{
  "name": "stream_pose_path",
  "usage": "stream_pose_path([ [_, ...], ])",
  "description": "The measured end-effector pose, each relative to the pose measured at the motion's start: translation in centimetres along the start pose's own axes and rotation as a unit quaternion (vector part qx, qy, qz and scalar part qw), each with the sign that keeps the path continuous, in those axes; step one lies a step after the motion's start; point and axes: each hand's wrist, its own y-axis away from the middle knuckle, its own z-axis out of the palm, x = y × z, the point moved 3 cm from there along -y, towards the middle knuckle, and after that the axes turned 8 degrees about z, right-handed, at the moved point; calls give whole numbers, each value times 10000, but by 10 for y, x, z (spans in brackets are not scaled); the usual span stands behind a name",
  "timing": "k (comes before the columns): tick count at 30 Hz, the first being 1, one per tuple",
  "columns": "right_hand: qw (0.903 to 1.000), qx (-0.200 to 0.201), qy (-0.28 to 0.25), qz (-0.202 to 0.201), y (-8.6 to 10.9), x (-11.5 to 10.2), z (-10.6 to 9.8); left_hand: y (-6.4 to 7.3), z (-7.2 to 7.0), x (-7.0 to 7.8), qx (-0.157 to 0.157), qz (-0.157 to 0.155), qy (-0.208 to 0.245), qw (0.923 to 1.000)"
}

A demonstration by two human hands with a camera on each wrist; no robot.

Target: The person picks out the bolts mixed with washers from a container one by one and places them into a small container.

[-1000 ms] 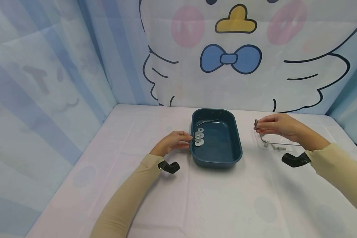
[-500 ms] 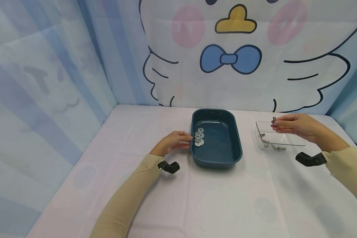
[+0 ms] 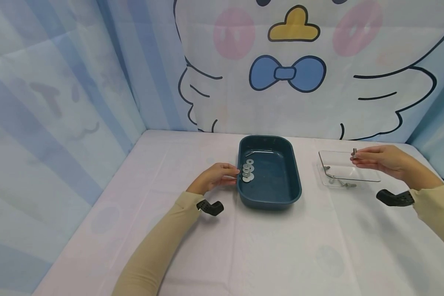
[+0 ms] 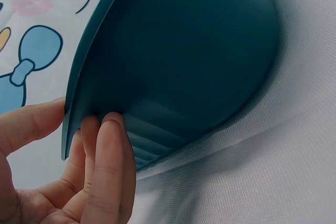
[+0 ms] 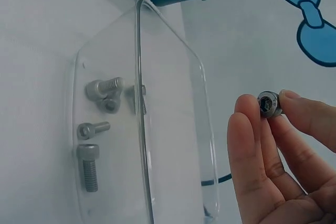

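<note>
My left hand grips the left rim of a dark teal plastic tray. In the left wrist view the thumb hooks over the rim and the other fingers lie along the outer wall. Flat metal washers lie inside along that side, with a thin metal piece farther back. My right hand pinches a socket head bolt between thumb and fingers, its hex socket facing the wrist camera. The hand is raised by the right end of a clear plastic box, in which several more bolts lie.
A pale cloth covers the table. The teal tray stands left of the clear box, with a gap between them. A cartoon-printed curtain hangs along the back, and striped curtains close in the sides.
My right hand has moved right, holding the bolt, from over the clear box's left end to its right end. The left hand and the tray have stayed in place.
</note>
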Motion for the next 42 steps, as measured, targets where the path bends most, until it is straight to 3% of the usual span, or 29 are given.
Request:
stream_pose_path([
  [26, 9910, -199, -503, 1227, -7, 26, -14, 2, 1, 2, -29, 39, 8, 10000],
  [42, 9899, -288, -563, 1271, -9, 28, -13, 1, 0, 0, 24, 18, -18, 10000],
])
